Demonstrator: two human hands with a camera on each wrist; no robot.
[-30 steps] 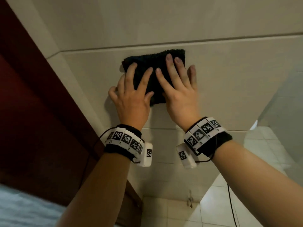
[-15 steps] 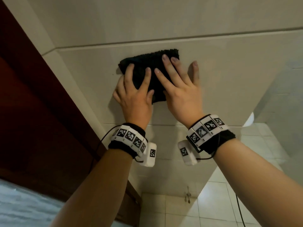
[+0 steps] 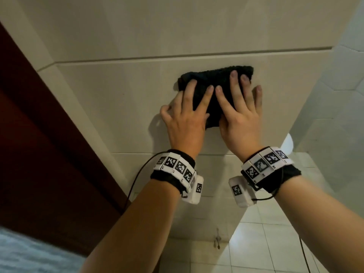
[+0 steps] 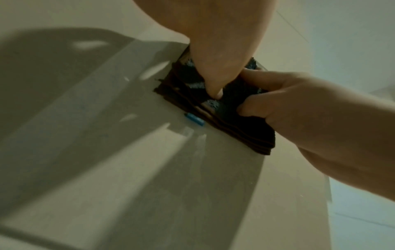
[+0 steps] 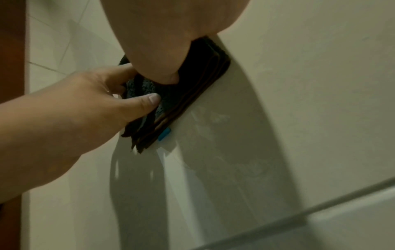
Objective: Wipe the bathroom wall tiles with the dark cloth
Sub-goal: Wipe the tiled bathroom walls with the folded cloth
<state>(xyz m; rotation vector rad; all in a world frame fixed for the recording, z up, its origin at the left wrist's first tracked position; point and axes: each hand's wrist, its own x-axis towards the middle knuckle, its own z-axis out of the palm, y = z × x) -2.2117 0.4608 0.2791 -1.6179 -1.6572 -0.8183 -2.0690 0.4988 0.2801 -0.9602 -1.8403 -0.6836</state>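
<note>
**Two-handed wipe of a wall tile with a folded cloth**

While both palms bear on it, the dark cloth [image 3: 213, 91] lies folded in several layers flat against a large beige wall tile [image 3: 118, 107], just below the horizontal grout line [image 3: 126, 59]. The left hand [image 3: 185, 119] covers the cloth's left half with fingers spread and nearly straight, its outer fingers resting on bare tile; the right hand [image 3: 239, 117] covers the right half likewise, little finger off the cloth's edge. Neither hand clenches or pinches: both are flat and pressing. In the wrist views a small blue tag [image 5: 164, 134] shows at the folded edge. The dark red door frame [image 3: 49, 144] stands to the left. To do this step well, judged from the pose: keep the pressure even across both palms so the layers stay stacked, draw the fingers wholly onto the cloth, move in overlapping straight passes, and run along the grout line rather than across it
</note>
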